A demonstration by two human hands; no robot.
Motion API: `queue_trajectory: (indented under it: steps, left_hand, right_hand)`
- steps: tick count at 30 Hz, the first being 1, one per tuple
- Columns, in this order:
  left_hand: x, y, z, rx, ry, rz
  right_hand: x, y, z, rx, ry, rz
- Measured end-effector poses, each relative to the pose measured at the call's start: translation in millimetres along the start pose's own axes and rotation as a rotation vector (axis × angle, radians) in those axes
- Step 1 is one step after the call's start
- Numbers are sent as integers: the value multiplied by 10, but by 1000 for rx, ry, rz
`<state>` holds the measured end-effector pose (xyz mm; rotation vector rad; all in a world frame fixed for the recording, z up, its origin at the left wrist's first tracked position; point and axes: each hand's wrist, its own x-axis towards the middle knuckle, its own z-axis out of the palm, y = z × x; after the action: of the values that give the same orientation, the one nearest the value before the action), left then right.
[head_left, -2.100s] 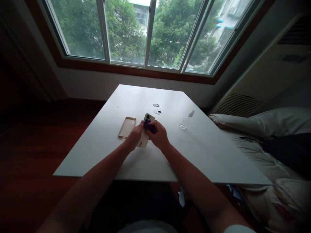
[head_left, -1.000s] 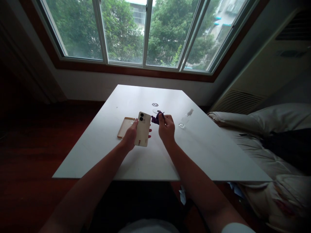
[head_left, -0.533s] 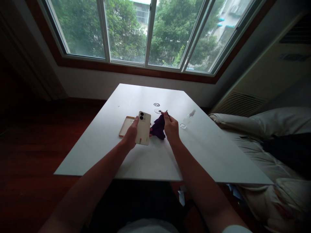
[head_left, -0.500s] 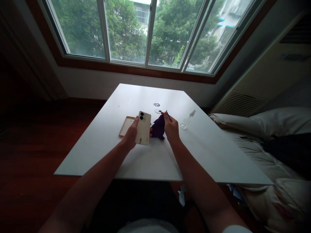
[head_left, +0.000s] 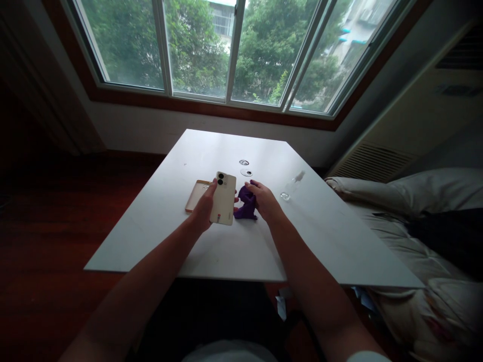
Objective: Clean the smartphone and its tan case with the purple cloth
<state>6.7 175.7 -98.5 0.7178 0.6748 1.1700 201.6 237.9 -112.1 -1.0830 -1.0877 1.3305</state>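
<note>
My left hand is closed around a cream smartphone, thumb along one side and fingertips showing at the other. The phone's back, with its dark camera lenses at the top, faces me. Just right of it, my right hand pinches a bunched purple cloth, whose lower part hangs down near the tabletop. Cloth and phone back are apart. Behind my left hand lies an open phone case, partly hidden by that hand.
On the white table lie a round silvery object, a flat disc-like piece and a clear spray bottle on its side. A cushioned sofa adjoins the table's right side, and a window spans the wall beyond.
My right hand has lowered slightly, and the purple cloth is more gathered in its fingers. My left hand with the phone has barely shifted.
</note>
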Motion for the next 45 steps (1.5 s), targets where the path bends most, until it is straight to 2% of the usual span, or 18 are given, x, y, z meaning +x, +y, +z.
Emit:
queue_trajectory:
  steps: [4, 8, 12, 18, 24, 38, 45]
  left_hand:
    - [-16, 21, 2, -11, 2, -15]
    - [-27, 38, -3, -50, -82, -78]
    - [-7, 21, -35, -38, -117, -113]
    - [-4, 54, -52, 1, -101, -51]
    - [-8, 63, -60, 14, -120, -60]
    - [-25, 47, -37, 1, -75, -70]
    - [-38, 66, -42, 18, -94, -102]
  right_hand:
    - [-69, -116, 47, 225, -28, 80]
    - [-104, -147, 70, 325, -97, 106]
    - [-107, -116, 66, 315, -153, 101]
    - [-98, -91, 49, 253, -168, 38]
    - [-105, -104, 65, 296, -153, 19]
    - [-115, -85, 82, 246, -107, 24]
    - [-74, -59, 69, 347, -137, 25]
